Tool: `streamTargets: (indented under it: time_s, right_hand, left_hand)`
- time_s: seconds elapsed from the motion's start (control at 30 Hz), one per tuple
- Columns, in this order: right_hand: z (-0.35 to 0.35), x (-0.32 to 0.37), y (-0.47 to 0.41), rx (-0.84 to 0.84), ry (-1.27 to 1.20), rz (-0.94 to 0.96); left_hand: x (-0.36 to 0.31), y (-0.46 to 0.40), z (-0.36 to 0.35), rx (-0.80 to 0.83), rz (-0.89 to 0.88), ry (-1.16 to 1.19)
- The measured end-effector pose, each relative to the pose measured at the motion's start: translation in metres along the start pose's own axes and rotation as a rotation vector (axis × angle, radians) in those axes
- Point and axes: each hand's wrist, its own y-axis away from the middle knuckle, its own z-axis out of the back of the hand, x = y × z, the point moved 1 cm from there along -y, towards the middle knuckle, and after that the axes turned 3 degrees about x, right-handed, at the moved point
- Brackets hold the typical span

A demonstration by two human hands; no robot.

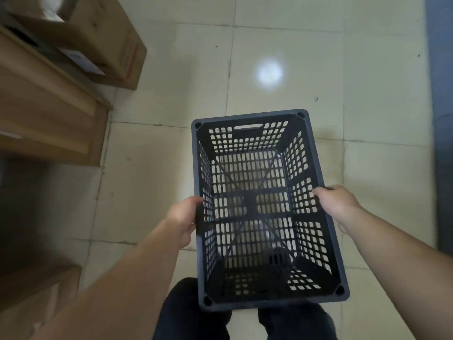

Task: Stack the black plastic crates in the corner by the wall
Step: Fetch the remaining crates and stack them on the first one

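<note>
One black plastic crate [316,153] with perforated walls and floor is held in the air above the tiled floor, in front of my legs, its open top facing me. My left hand [183,217] grips the crate's left long rim, fingers curled over the edge. On the opposite long rim my right hand [335,202] grips the same way. The crate is empty and tilted slightly, its far short wall showing a handle slot. No other crate is in view.
A wooden cabinet [44,114] stands at the left with cardboard boxes [105,38] on and behind it. Another cardboard box [36,290] sits at the lower left. A dark grey wall or door panel [441,119] runs along the right edge. Pale floor tiles [269,57] stretch ahead.
</note>
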Motion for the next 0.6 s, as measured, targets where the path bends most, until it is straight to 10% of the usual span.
streamTargets:
  time_s: [0.6]
  right_hand:
    - [0.092, 0.131, 0.289, -0.017, 0.252, 0.277]
  left_hand:
    - [-0.065, 0.269, 0.183, -0.078, -0.154, -0.049]
